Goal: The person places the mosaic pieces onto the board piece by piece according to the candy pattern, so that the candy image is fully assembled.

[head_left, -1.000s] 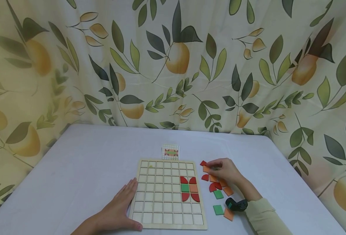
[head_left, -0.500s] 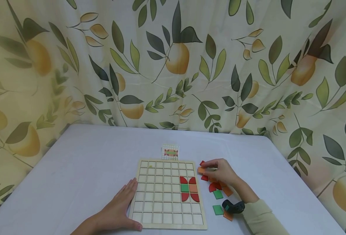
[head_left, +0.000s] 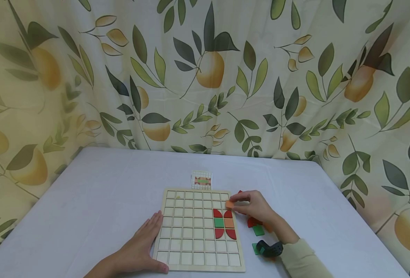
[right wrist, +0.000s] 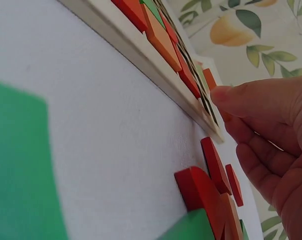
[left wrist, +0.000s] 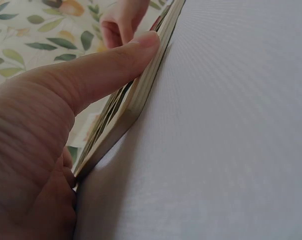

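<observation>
Right hand pinches orange tile over board, far right; left hand along left edge, fingers straight, thumb apart.

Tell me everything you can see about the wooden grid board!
The pale grid board looks wooden, with dark-lined cells. It lies flat on the white table. Four red quarter-circle tiles, a green square tile and an orange square tile sit in cells near its right side. The left hand touches its left and near edges; the right hand holds another orange tile over its right edge.
</observation>
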A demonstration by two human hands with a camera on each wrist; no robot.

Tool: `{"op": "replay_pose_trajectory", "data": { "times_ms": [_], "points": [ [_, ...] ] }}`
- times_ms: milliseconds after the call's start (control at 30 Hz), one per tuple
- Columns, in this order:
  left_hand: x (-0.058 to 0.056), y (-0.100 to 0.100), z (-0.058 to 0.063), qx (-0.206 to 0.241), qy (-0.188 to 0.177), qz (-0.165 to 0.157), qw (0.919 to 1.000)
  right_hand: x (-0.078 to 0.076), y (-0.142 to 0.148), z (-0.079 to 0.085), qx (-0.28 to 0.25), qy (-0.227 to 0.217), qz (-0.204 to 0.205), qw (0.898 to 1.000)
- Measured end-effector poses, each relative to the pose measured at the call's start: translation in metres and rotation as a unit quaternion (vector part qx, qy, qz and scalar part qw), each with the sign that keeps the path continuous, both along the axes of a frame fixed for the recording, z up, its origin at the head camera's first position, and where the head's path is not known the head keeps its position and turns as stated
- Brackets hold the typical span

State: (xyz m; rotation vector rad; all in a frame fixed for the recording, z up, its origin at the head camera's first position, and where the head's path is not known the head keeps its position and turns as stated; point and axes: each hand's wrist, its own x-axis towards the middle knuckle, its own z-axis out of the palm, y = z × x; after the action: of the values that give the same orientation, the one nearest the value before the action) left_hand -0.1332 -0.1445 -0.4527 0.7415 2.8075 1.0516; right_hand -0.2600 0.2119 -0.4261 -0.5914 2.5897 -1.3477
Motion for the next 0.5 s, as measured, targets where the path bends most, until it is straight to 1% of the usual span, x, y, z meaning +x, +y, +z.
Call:
{"op": "replay_pose_trajectory", "data": {
  "times_ms": [133,200,500],
  "points": [
    [0.0,0.0,0.0,0.001,0.0,0.001,1.0,0.0,-0.005,0.0,0.002,0.006,-0.003,1.0],
    [0.001,0.0,0.0,0.001,-0.001,0.002,1.0,0.001,-0.008,0.001,0.002,0.014,0.003,1.0],
    [0.0,-0.001,0.0,-0.002,0.003,0.001,1.0,0.005,-0.023,0.003,0.005,0.061,0.072,0.995]
  ]
}}
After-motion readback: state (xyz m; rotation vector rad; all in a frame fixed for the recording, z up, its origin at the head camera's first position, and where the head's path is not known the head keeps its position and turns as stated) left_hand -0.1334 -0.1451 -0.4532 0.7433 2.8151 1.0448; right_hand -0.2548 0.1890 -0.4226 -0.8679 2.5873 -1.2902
